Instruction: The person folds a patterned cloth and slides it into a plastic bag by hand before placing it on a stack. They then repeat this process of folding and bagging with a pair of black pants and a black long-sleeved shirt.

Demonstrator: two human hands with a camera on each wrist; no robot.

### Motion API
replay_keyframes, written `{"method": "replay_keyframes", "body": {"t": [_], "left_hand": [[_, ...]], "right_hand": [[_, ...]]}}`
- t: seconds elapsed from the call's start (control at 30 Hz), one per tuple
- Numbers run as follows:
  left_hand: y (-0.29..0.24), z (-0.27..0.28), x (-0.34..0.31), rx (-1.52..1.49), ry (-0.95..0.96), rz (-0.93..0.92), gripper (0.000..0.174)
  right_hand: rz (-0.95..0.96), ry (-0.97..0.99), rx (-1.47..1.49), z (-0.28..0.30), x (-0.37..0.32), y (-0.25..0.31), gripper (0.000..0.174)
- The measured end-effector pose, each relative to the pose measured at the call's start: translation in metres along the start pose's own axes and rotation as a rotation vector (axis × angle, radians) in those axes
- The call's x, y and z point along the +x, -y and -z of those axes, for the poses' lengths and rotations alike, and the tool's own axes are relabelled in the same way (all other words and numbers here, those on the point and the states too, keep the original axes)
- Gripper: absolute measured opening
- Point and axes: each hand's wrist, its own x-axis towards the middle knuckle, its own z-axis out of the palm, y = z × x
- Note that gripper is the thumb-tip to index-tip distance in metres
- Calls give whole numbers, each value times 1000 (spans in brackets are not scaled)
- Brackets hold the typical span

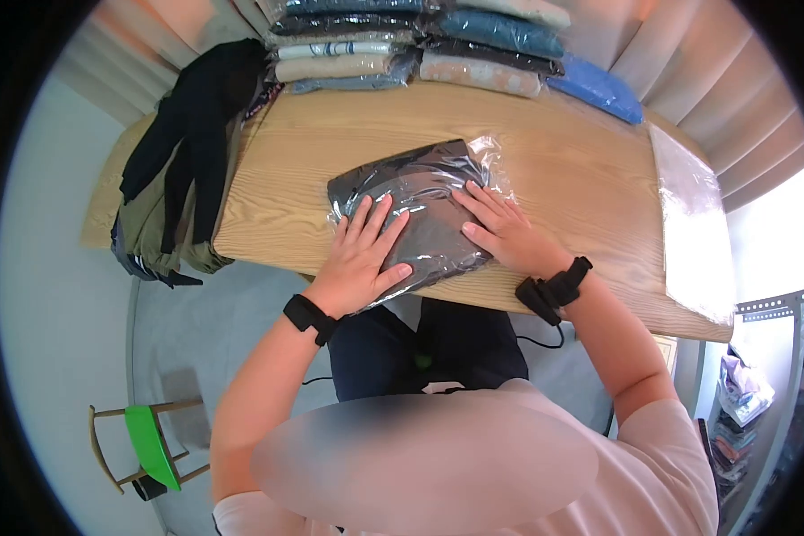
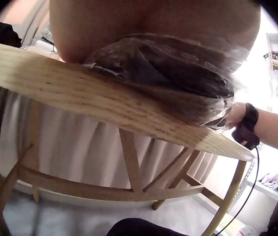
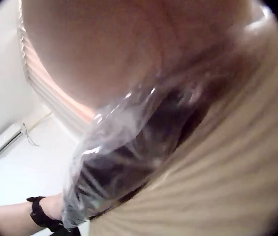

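A dark folded garment in a clear plastic bag (image 1: 433, 234) lies at the front edge of the wooden table, slightly turned. My left hand (image 1: 359, 259) rests on its left side with the fingers spread and straight. On its right side my right hand (image 1: 505, 230) lies flat, fingertips over the crinkled film. The left wrist view shows the bagged garment (image 2: 173, 73) under the palm, close to the table edge. Glossy film of the same bag (image 3: 124, 147) bulges beneath the palm in the right wrist view.
Stacks of bagged folded clothes (image 1: 344, 67) stand at the back of the table (image 1: 590, 188), with a blue packet (image 1: 598, 87) beside them. Loose dark clothes (image 1: 192, 152) hang over the left end. Clear plastic bags (image 1: 695, 223) lie at the right end. A green-seated chair (image 1: 152, 447) stands lower left.
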Motion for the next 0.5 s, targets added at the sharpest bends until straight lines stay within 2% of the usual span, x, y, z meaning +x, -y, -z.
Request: {"method": "replay_keyframes", "body": {"t": [0.03, 0.1, 0.13, 0.2, 0.23, 0.27, 0.33, 0.37, 0.43, 0.5], "left_hand": [[2, 0, 0, 5, 13, 4, 70], [2, 1, 0, -6, 6, -4, 70], [1, 0, -1, -35, 15, -2, 70], [-3, 2, -7, -4, 12, -5, 70], [-4, 1, -8, -20, 19, 0, 70], [-4, 0, -8, -37, 30, 6, 70], [-4, -1, -8, -26, 22, 1, 70], [-4, -2, -8, -19, 17, -4, 71], [-4, -2, -9, 3, 20, 3, 71], [-2, -1, -3, 14, 8, 14, 71]], "right_hand": [[11, -19, -8, 9, -2, -2, 61], [3, 133, -196, 33, -5, -12, 54], [10, 119, -205, 48, -2, -15, 54], [-314, 381, -587, 78, 0, -14, 50], [-271, 174, -530, 78, 1, -11, 47], [-270, 165, -532, 77, 4, -8, 47], [231, -12, -225, 63, 15, 8, 49], [235, -20, -225, 56, 18, 15, 49], [191, 0, -491, 42, 26, 21, 52], [149, 56, -515, 45, 45, 13, 54]]}}
